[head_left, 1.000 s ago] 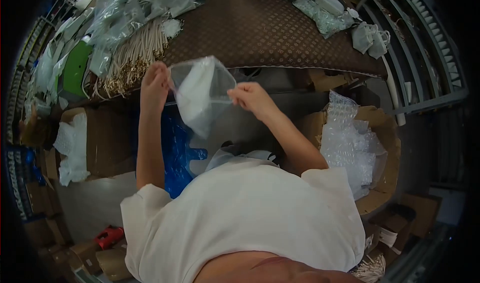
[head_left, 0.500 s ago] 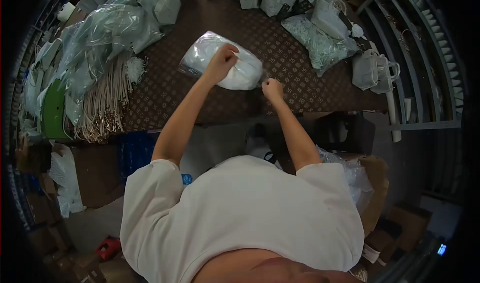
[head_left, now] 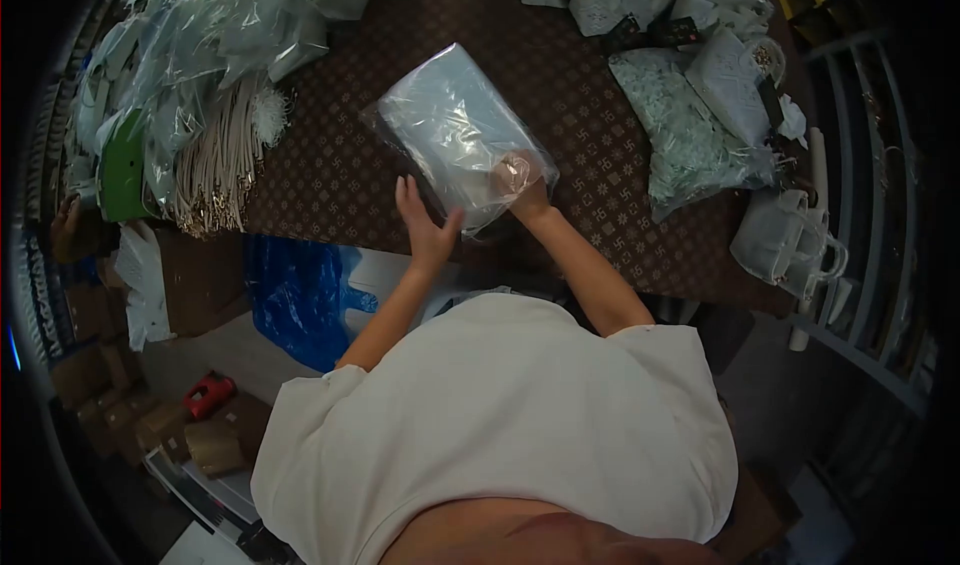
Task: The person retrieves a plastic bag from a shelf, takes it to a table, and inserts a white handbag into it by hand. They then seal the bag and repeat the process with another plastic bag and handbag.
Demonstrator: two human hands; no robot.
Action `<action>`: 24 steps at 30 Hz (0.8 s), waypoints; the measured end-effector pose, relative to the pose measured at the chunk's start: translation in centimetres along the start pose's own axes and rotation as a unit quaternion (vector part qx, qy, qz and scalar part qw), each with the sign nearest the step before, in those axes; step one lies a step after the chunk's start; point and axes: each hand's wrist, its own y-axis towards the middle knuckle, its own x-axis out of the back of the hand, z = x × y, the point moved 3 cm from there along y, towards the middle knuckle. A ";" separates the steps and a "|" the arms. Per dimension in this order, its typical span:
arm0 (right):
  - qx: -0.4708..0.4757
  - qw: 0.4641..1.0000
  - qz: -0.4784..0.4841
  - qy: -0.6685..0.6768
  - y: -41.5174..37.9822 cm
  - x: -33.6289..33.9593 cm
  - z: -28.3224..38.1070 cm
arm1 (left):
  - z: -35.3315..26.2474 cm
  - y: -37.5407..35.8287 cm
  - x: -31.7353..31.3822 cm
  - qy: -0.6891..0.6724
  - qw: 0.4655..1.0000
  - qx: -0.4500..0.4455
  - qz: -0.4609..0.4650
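Observation:
A clear plastic bag with a pale item inside (head_left: 455,130) lies on the brown patterned table (head_left: 330,165). My right hand (head_left: 522,190) is at the bag's near right corner, partly under the plastic, gripping it. My left hand (head_left: 425,227) is open with fingers spread, its palm against the bag's near left edge.
A heap of clear bags (head_left: 215,35) and a bundle of cream cords (head_left: 215,170) fill the table's left. White handbags (head_left: 790,240) and packed bags (head_left: 690,135) lie at the right. A blue plastic sheet (head_left: 295,295) and cardboard boxes (head_left: 190,440) are on the floor at left.
The bag went from held in the air to lying on the table. My left hand came off its top to its near edge; my right hand moved to its near corner.

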 end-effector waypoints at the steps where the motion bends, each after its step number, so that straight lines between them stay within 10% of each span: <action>1: 0.029 0.999 0.021 -0.005 0.4 0.2 0.3 | 0.1 -1.3 -0.2 0.004 1.000 0.005 -0.001; 3: 0.033 0.998 0.050 0.032 1.3 0.5 0.2 | -1.2 -3.1 -2.7 0.124 0.979 -0.101 0.127; 11: -0.093 0.990 0.093 0.061 1.5 7.1 0.6 | 2.5 6.2 -7.0 0.119 0.992 0.032 -0.021; 13: -0.220 0.889 0.244 0.320 1.0 10.3 1.5 | 4.6 9.7 -6.9 0.150 0.987 0.059 -0.014; 17: -0.317 0.591 -0.181 0.719 -2.6 17.3 -0.1 | 6.8 16.6 -5.5 0.108 0.979 0.090 0.151; 20: -0.283 0.529 -0.184 0.779 -2.4 20.1 0.8 | 2.8 18.1 -1.8 0.164 0.957 -0.058 0.231; 22: -0.296 0.491 -0.184 0.798 -2.6 20.3 0.3 | -6.3 17.1 0.4 -0.207 0.928 -0.085 0.297; 24: -0.363 0.416 0.007 0.834 -1.4 18.5 -0.4 | -13.0 14.3 0.1 -0.204 0.915 -0.229 0.262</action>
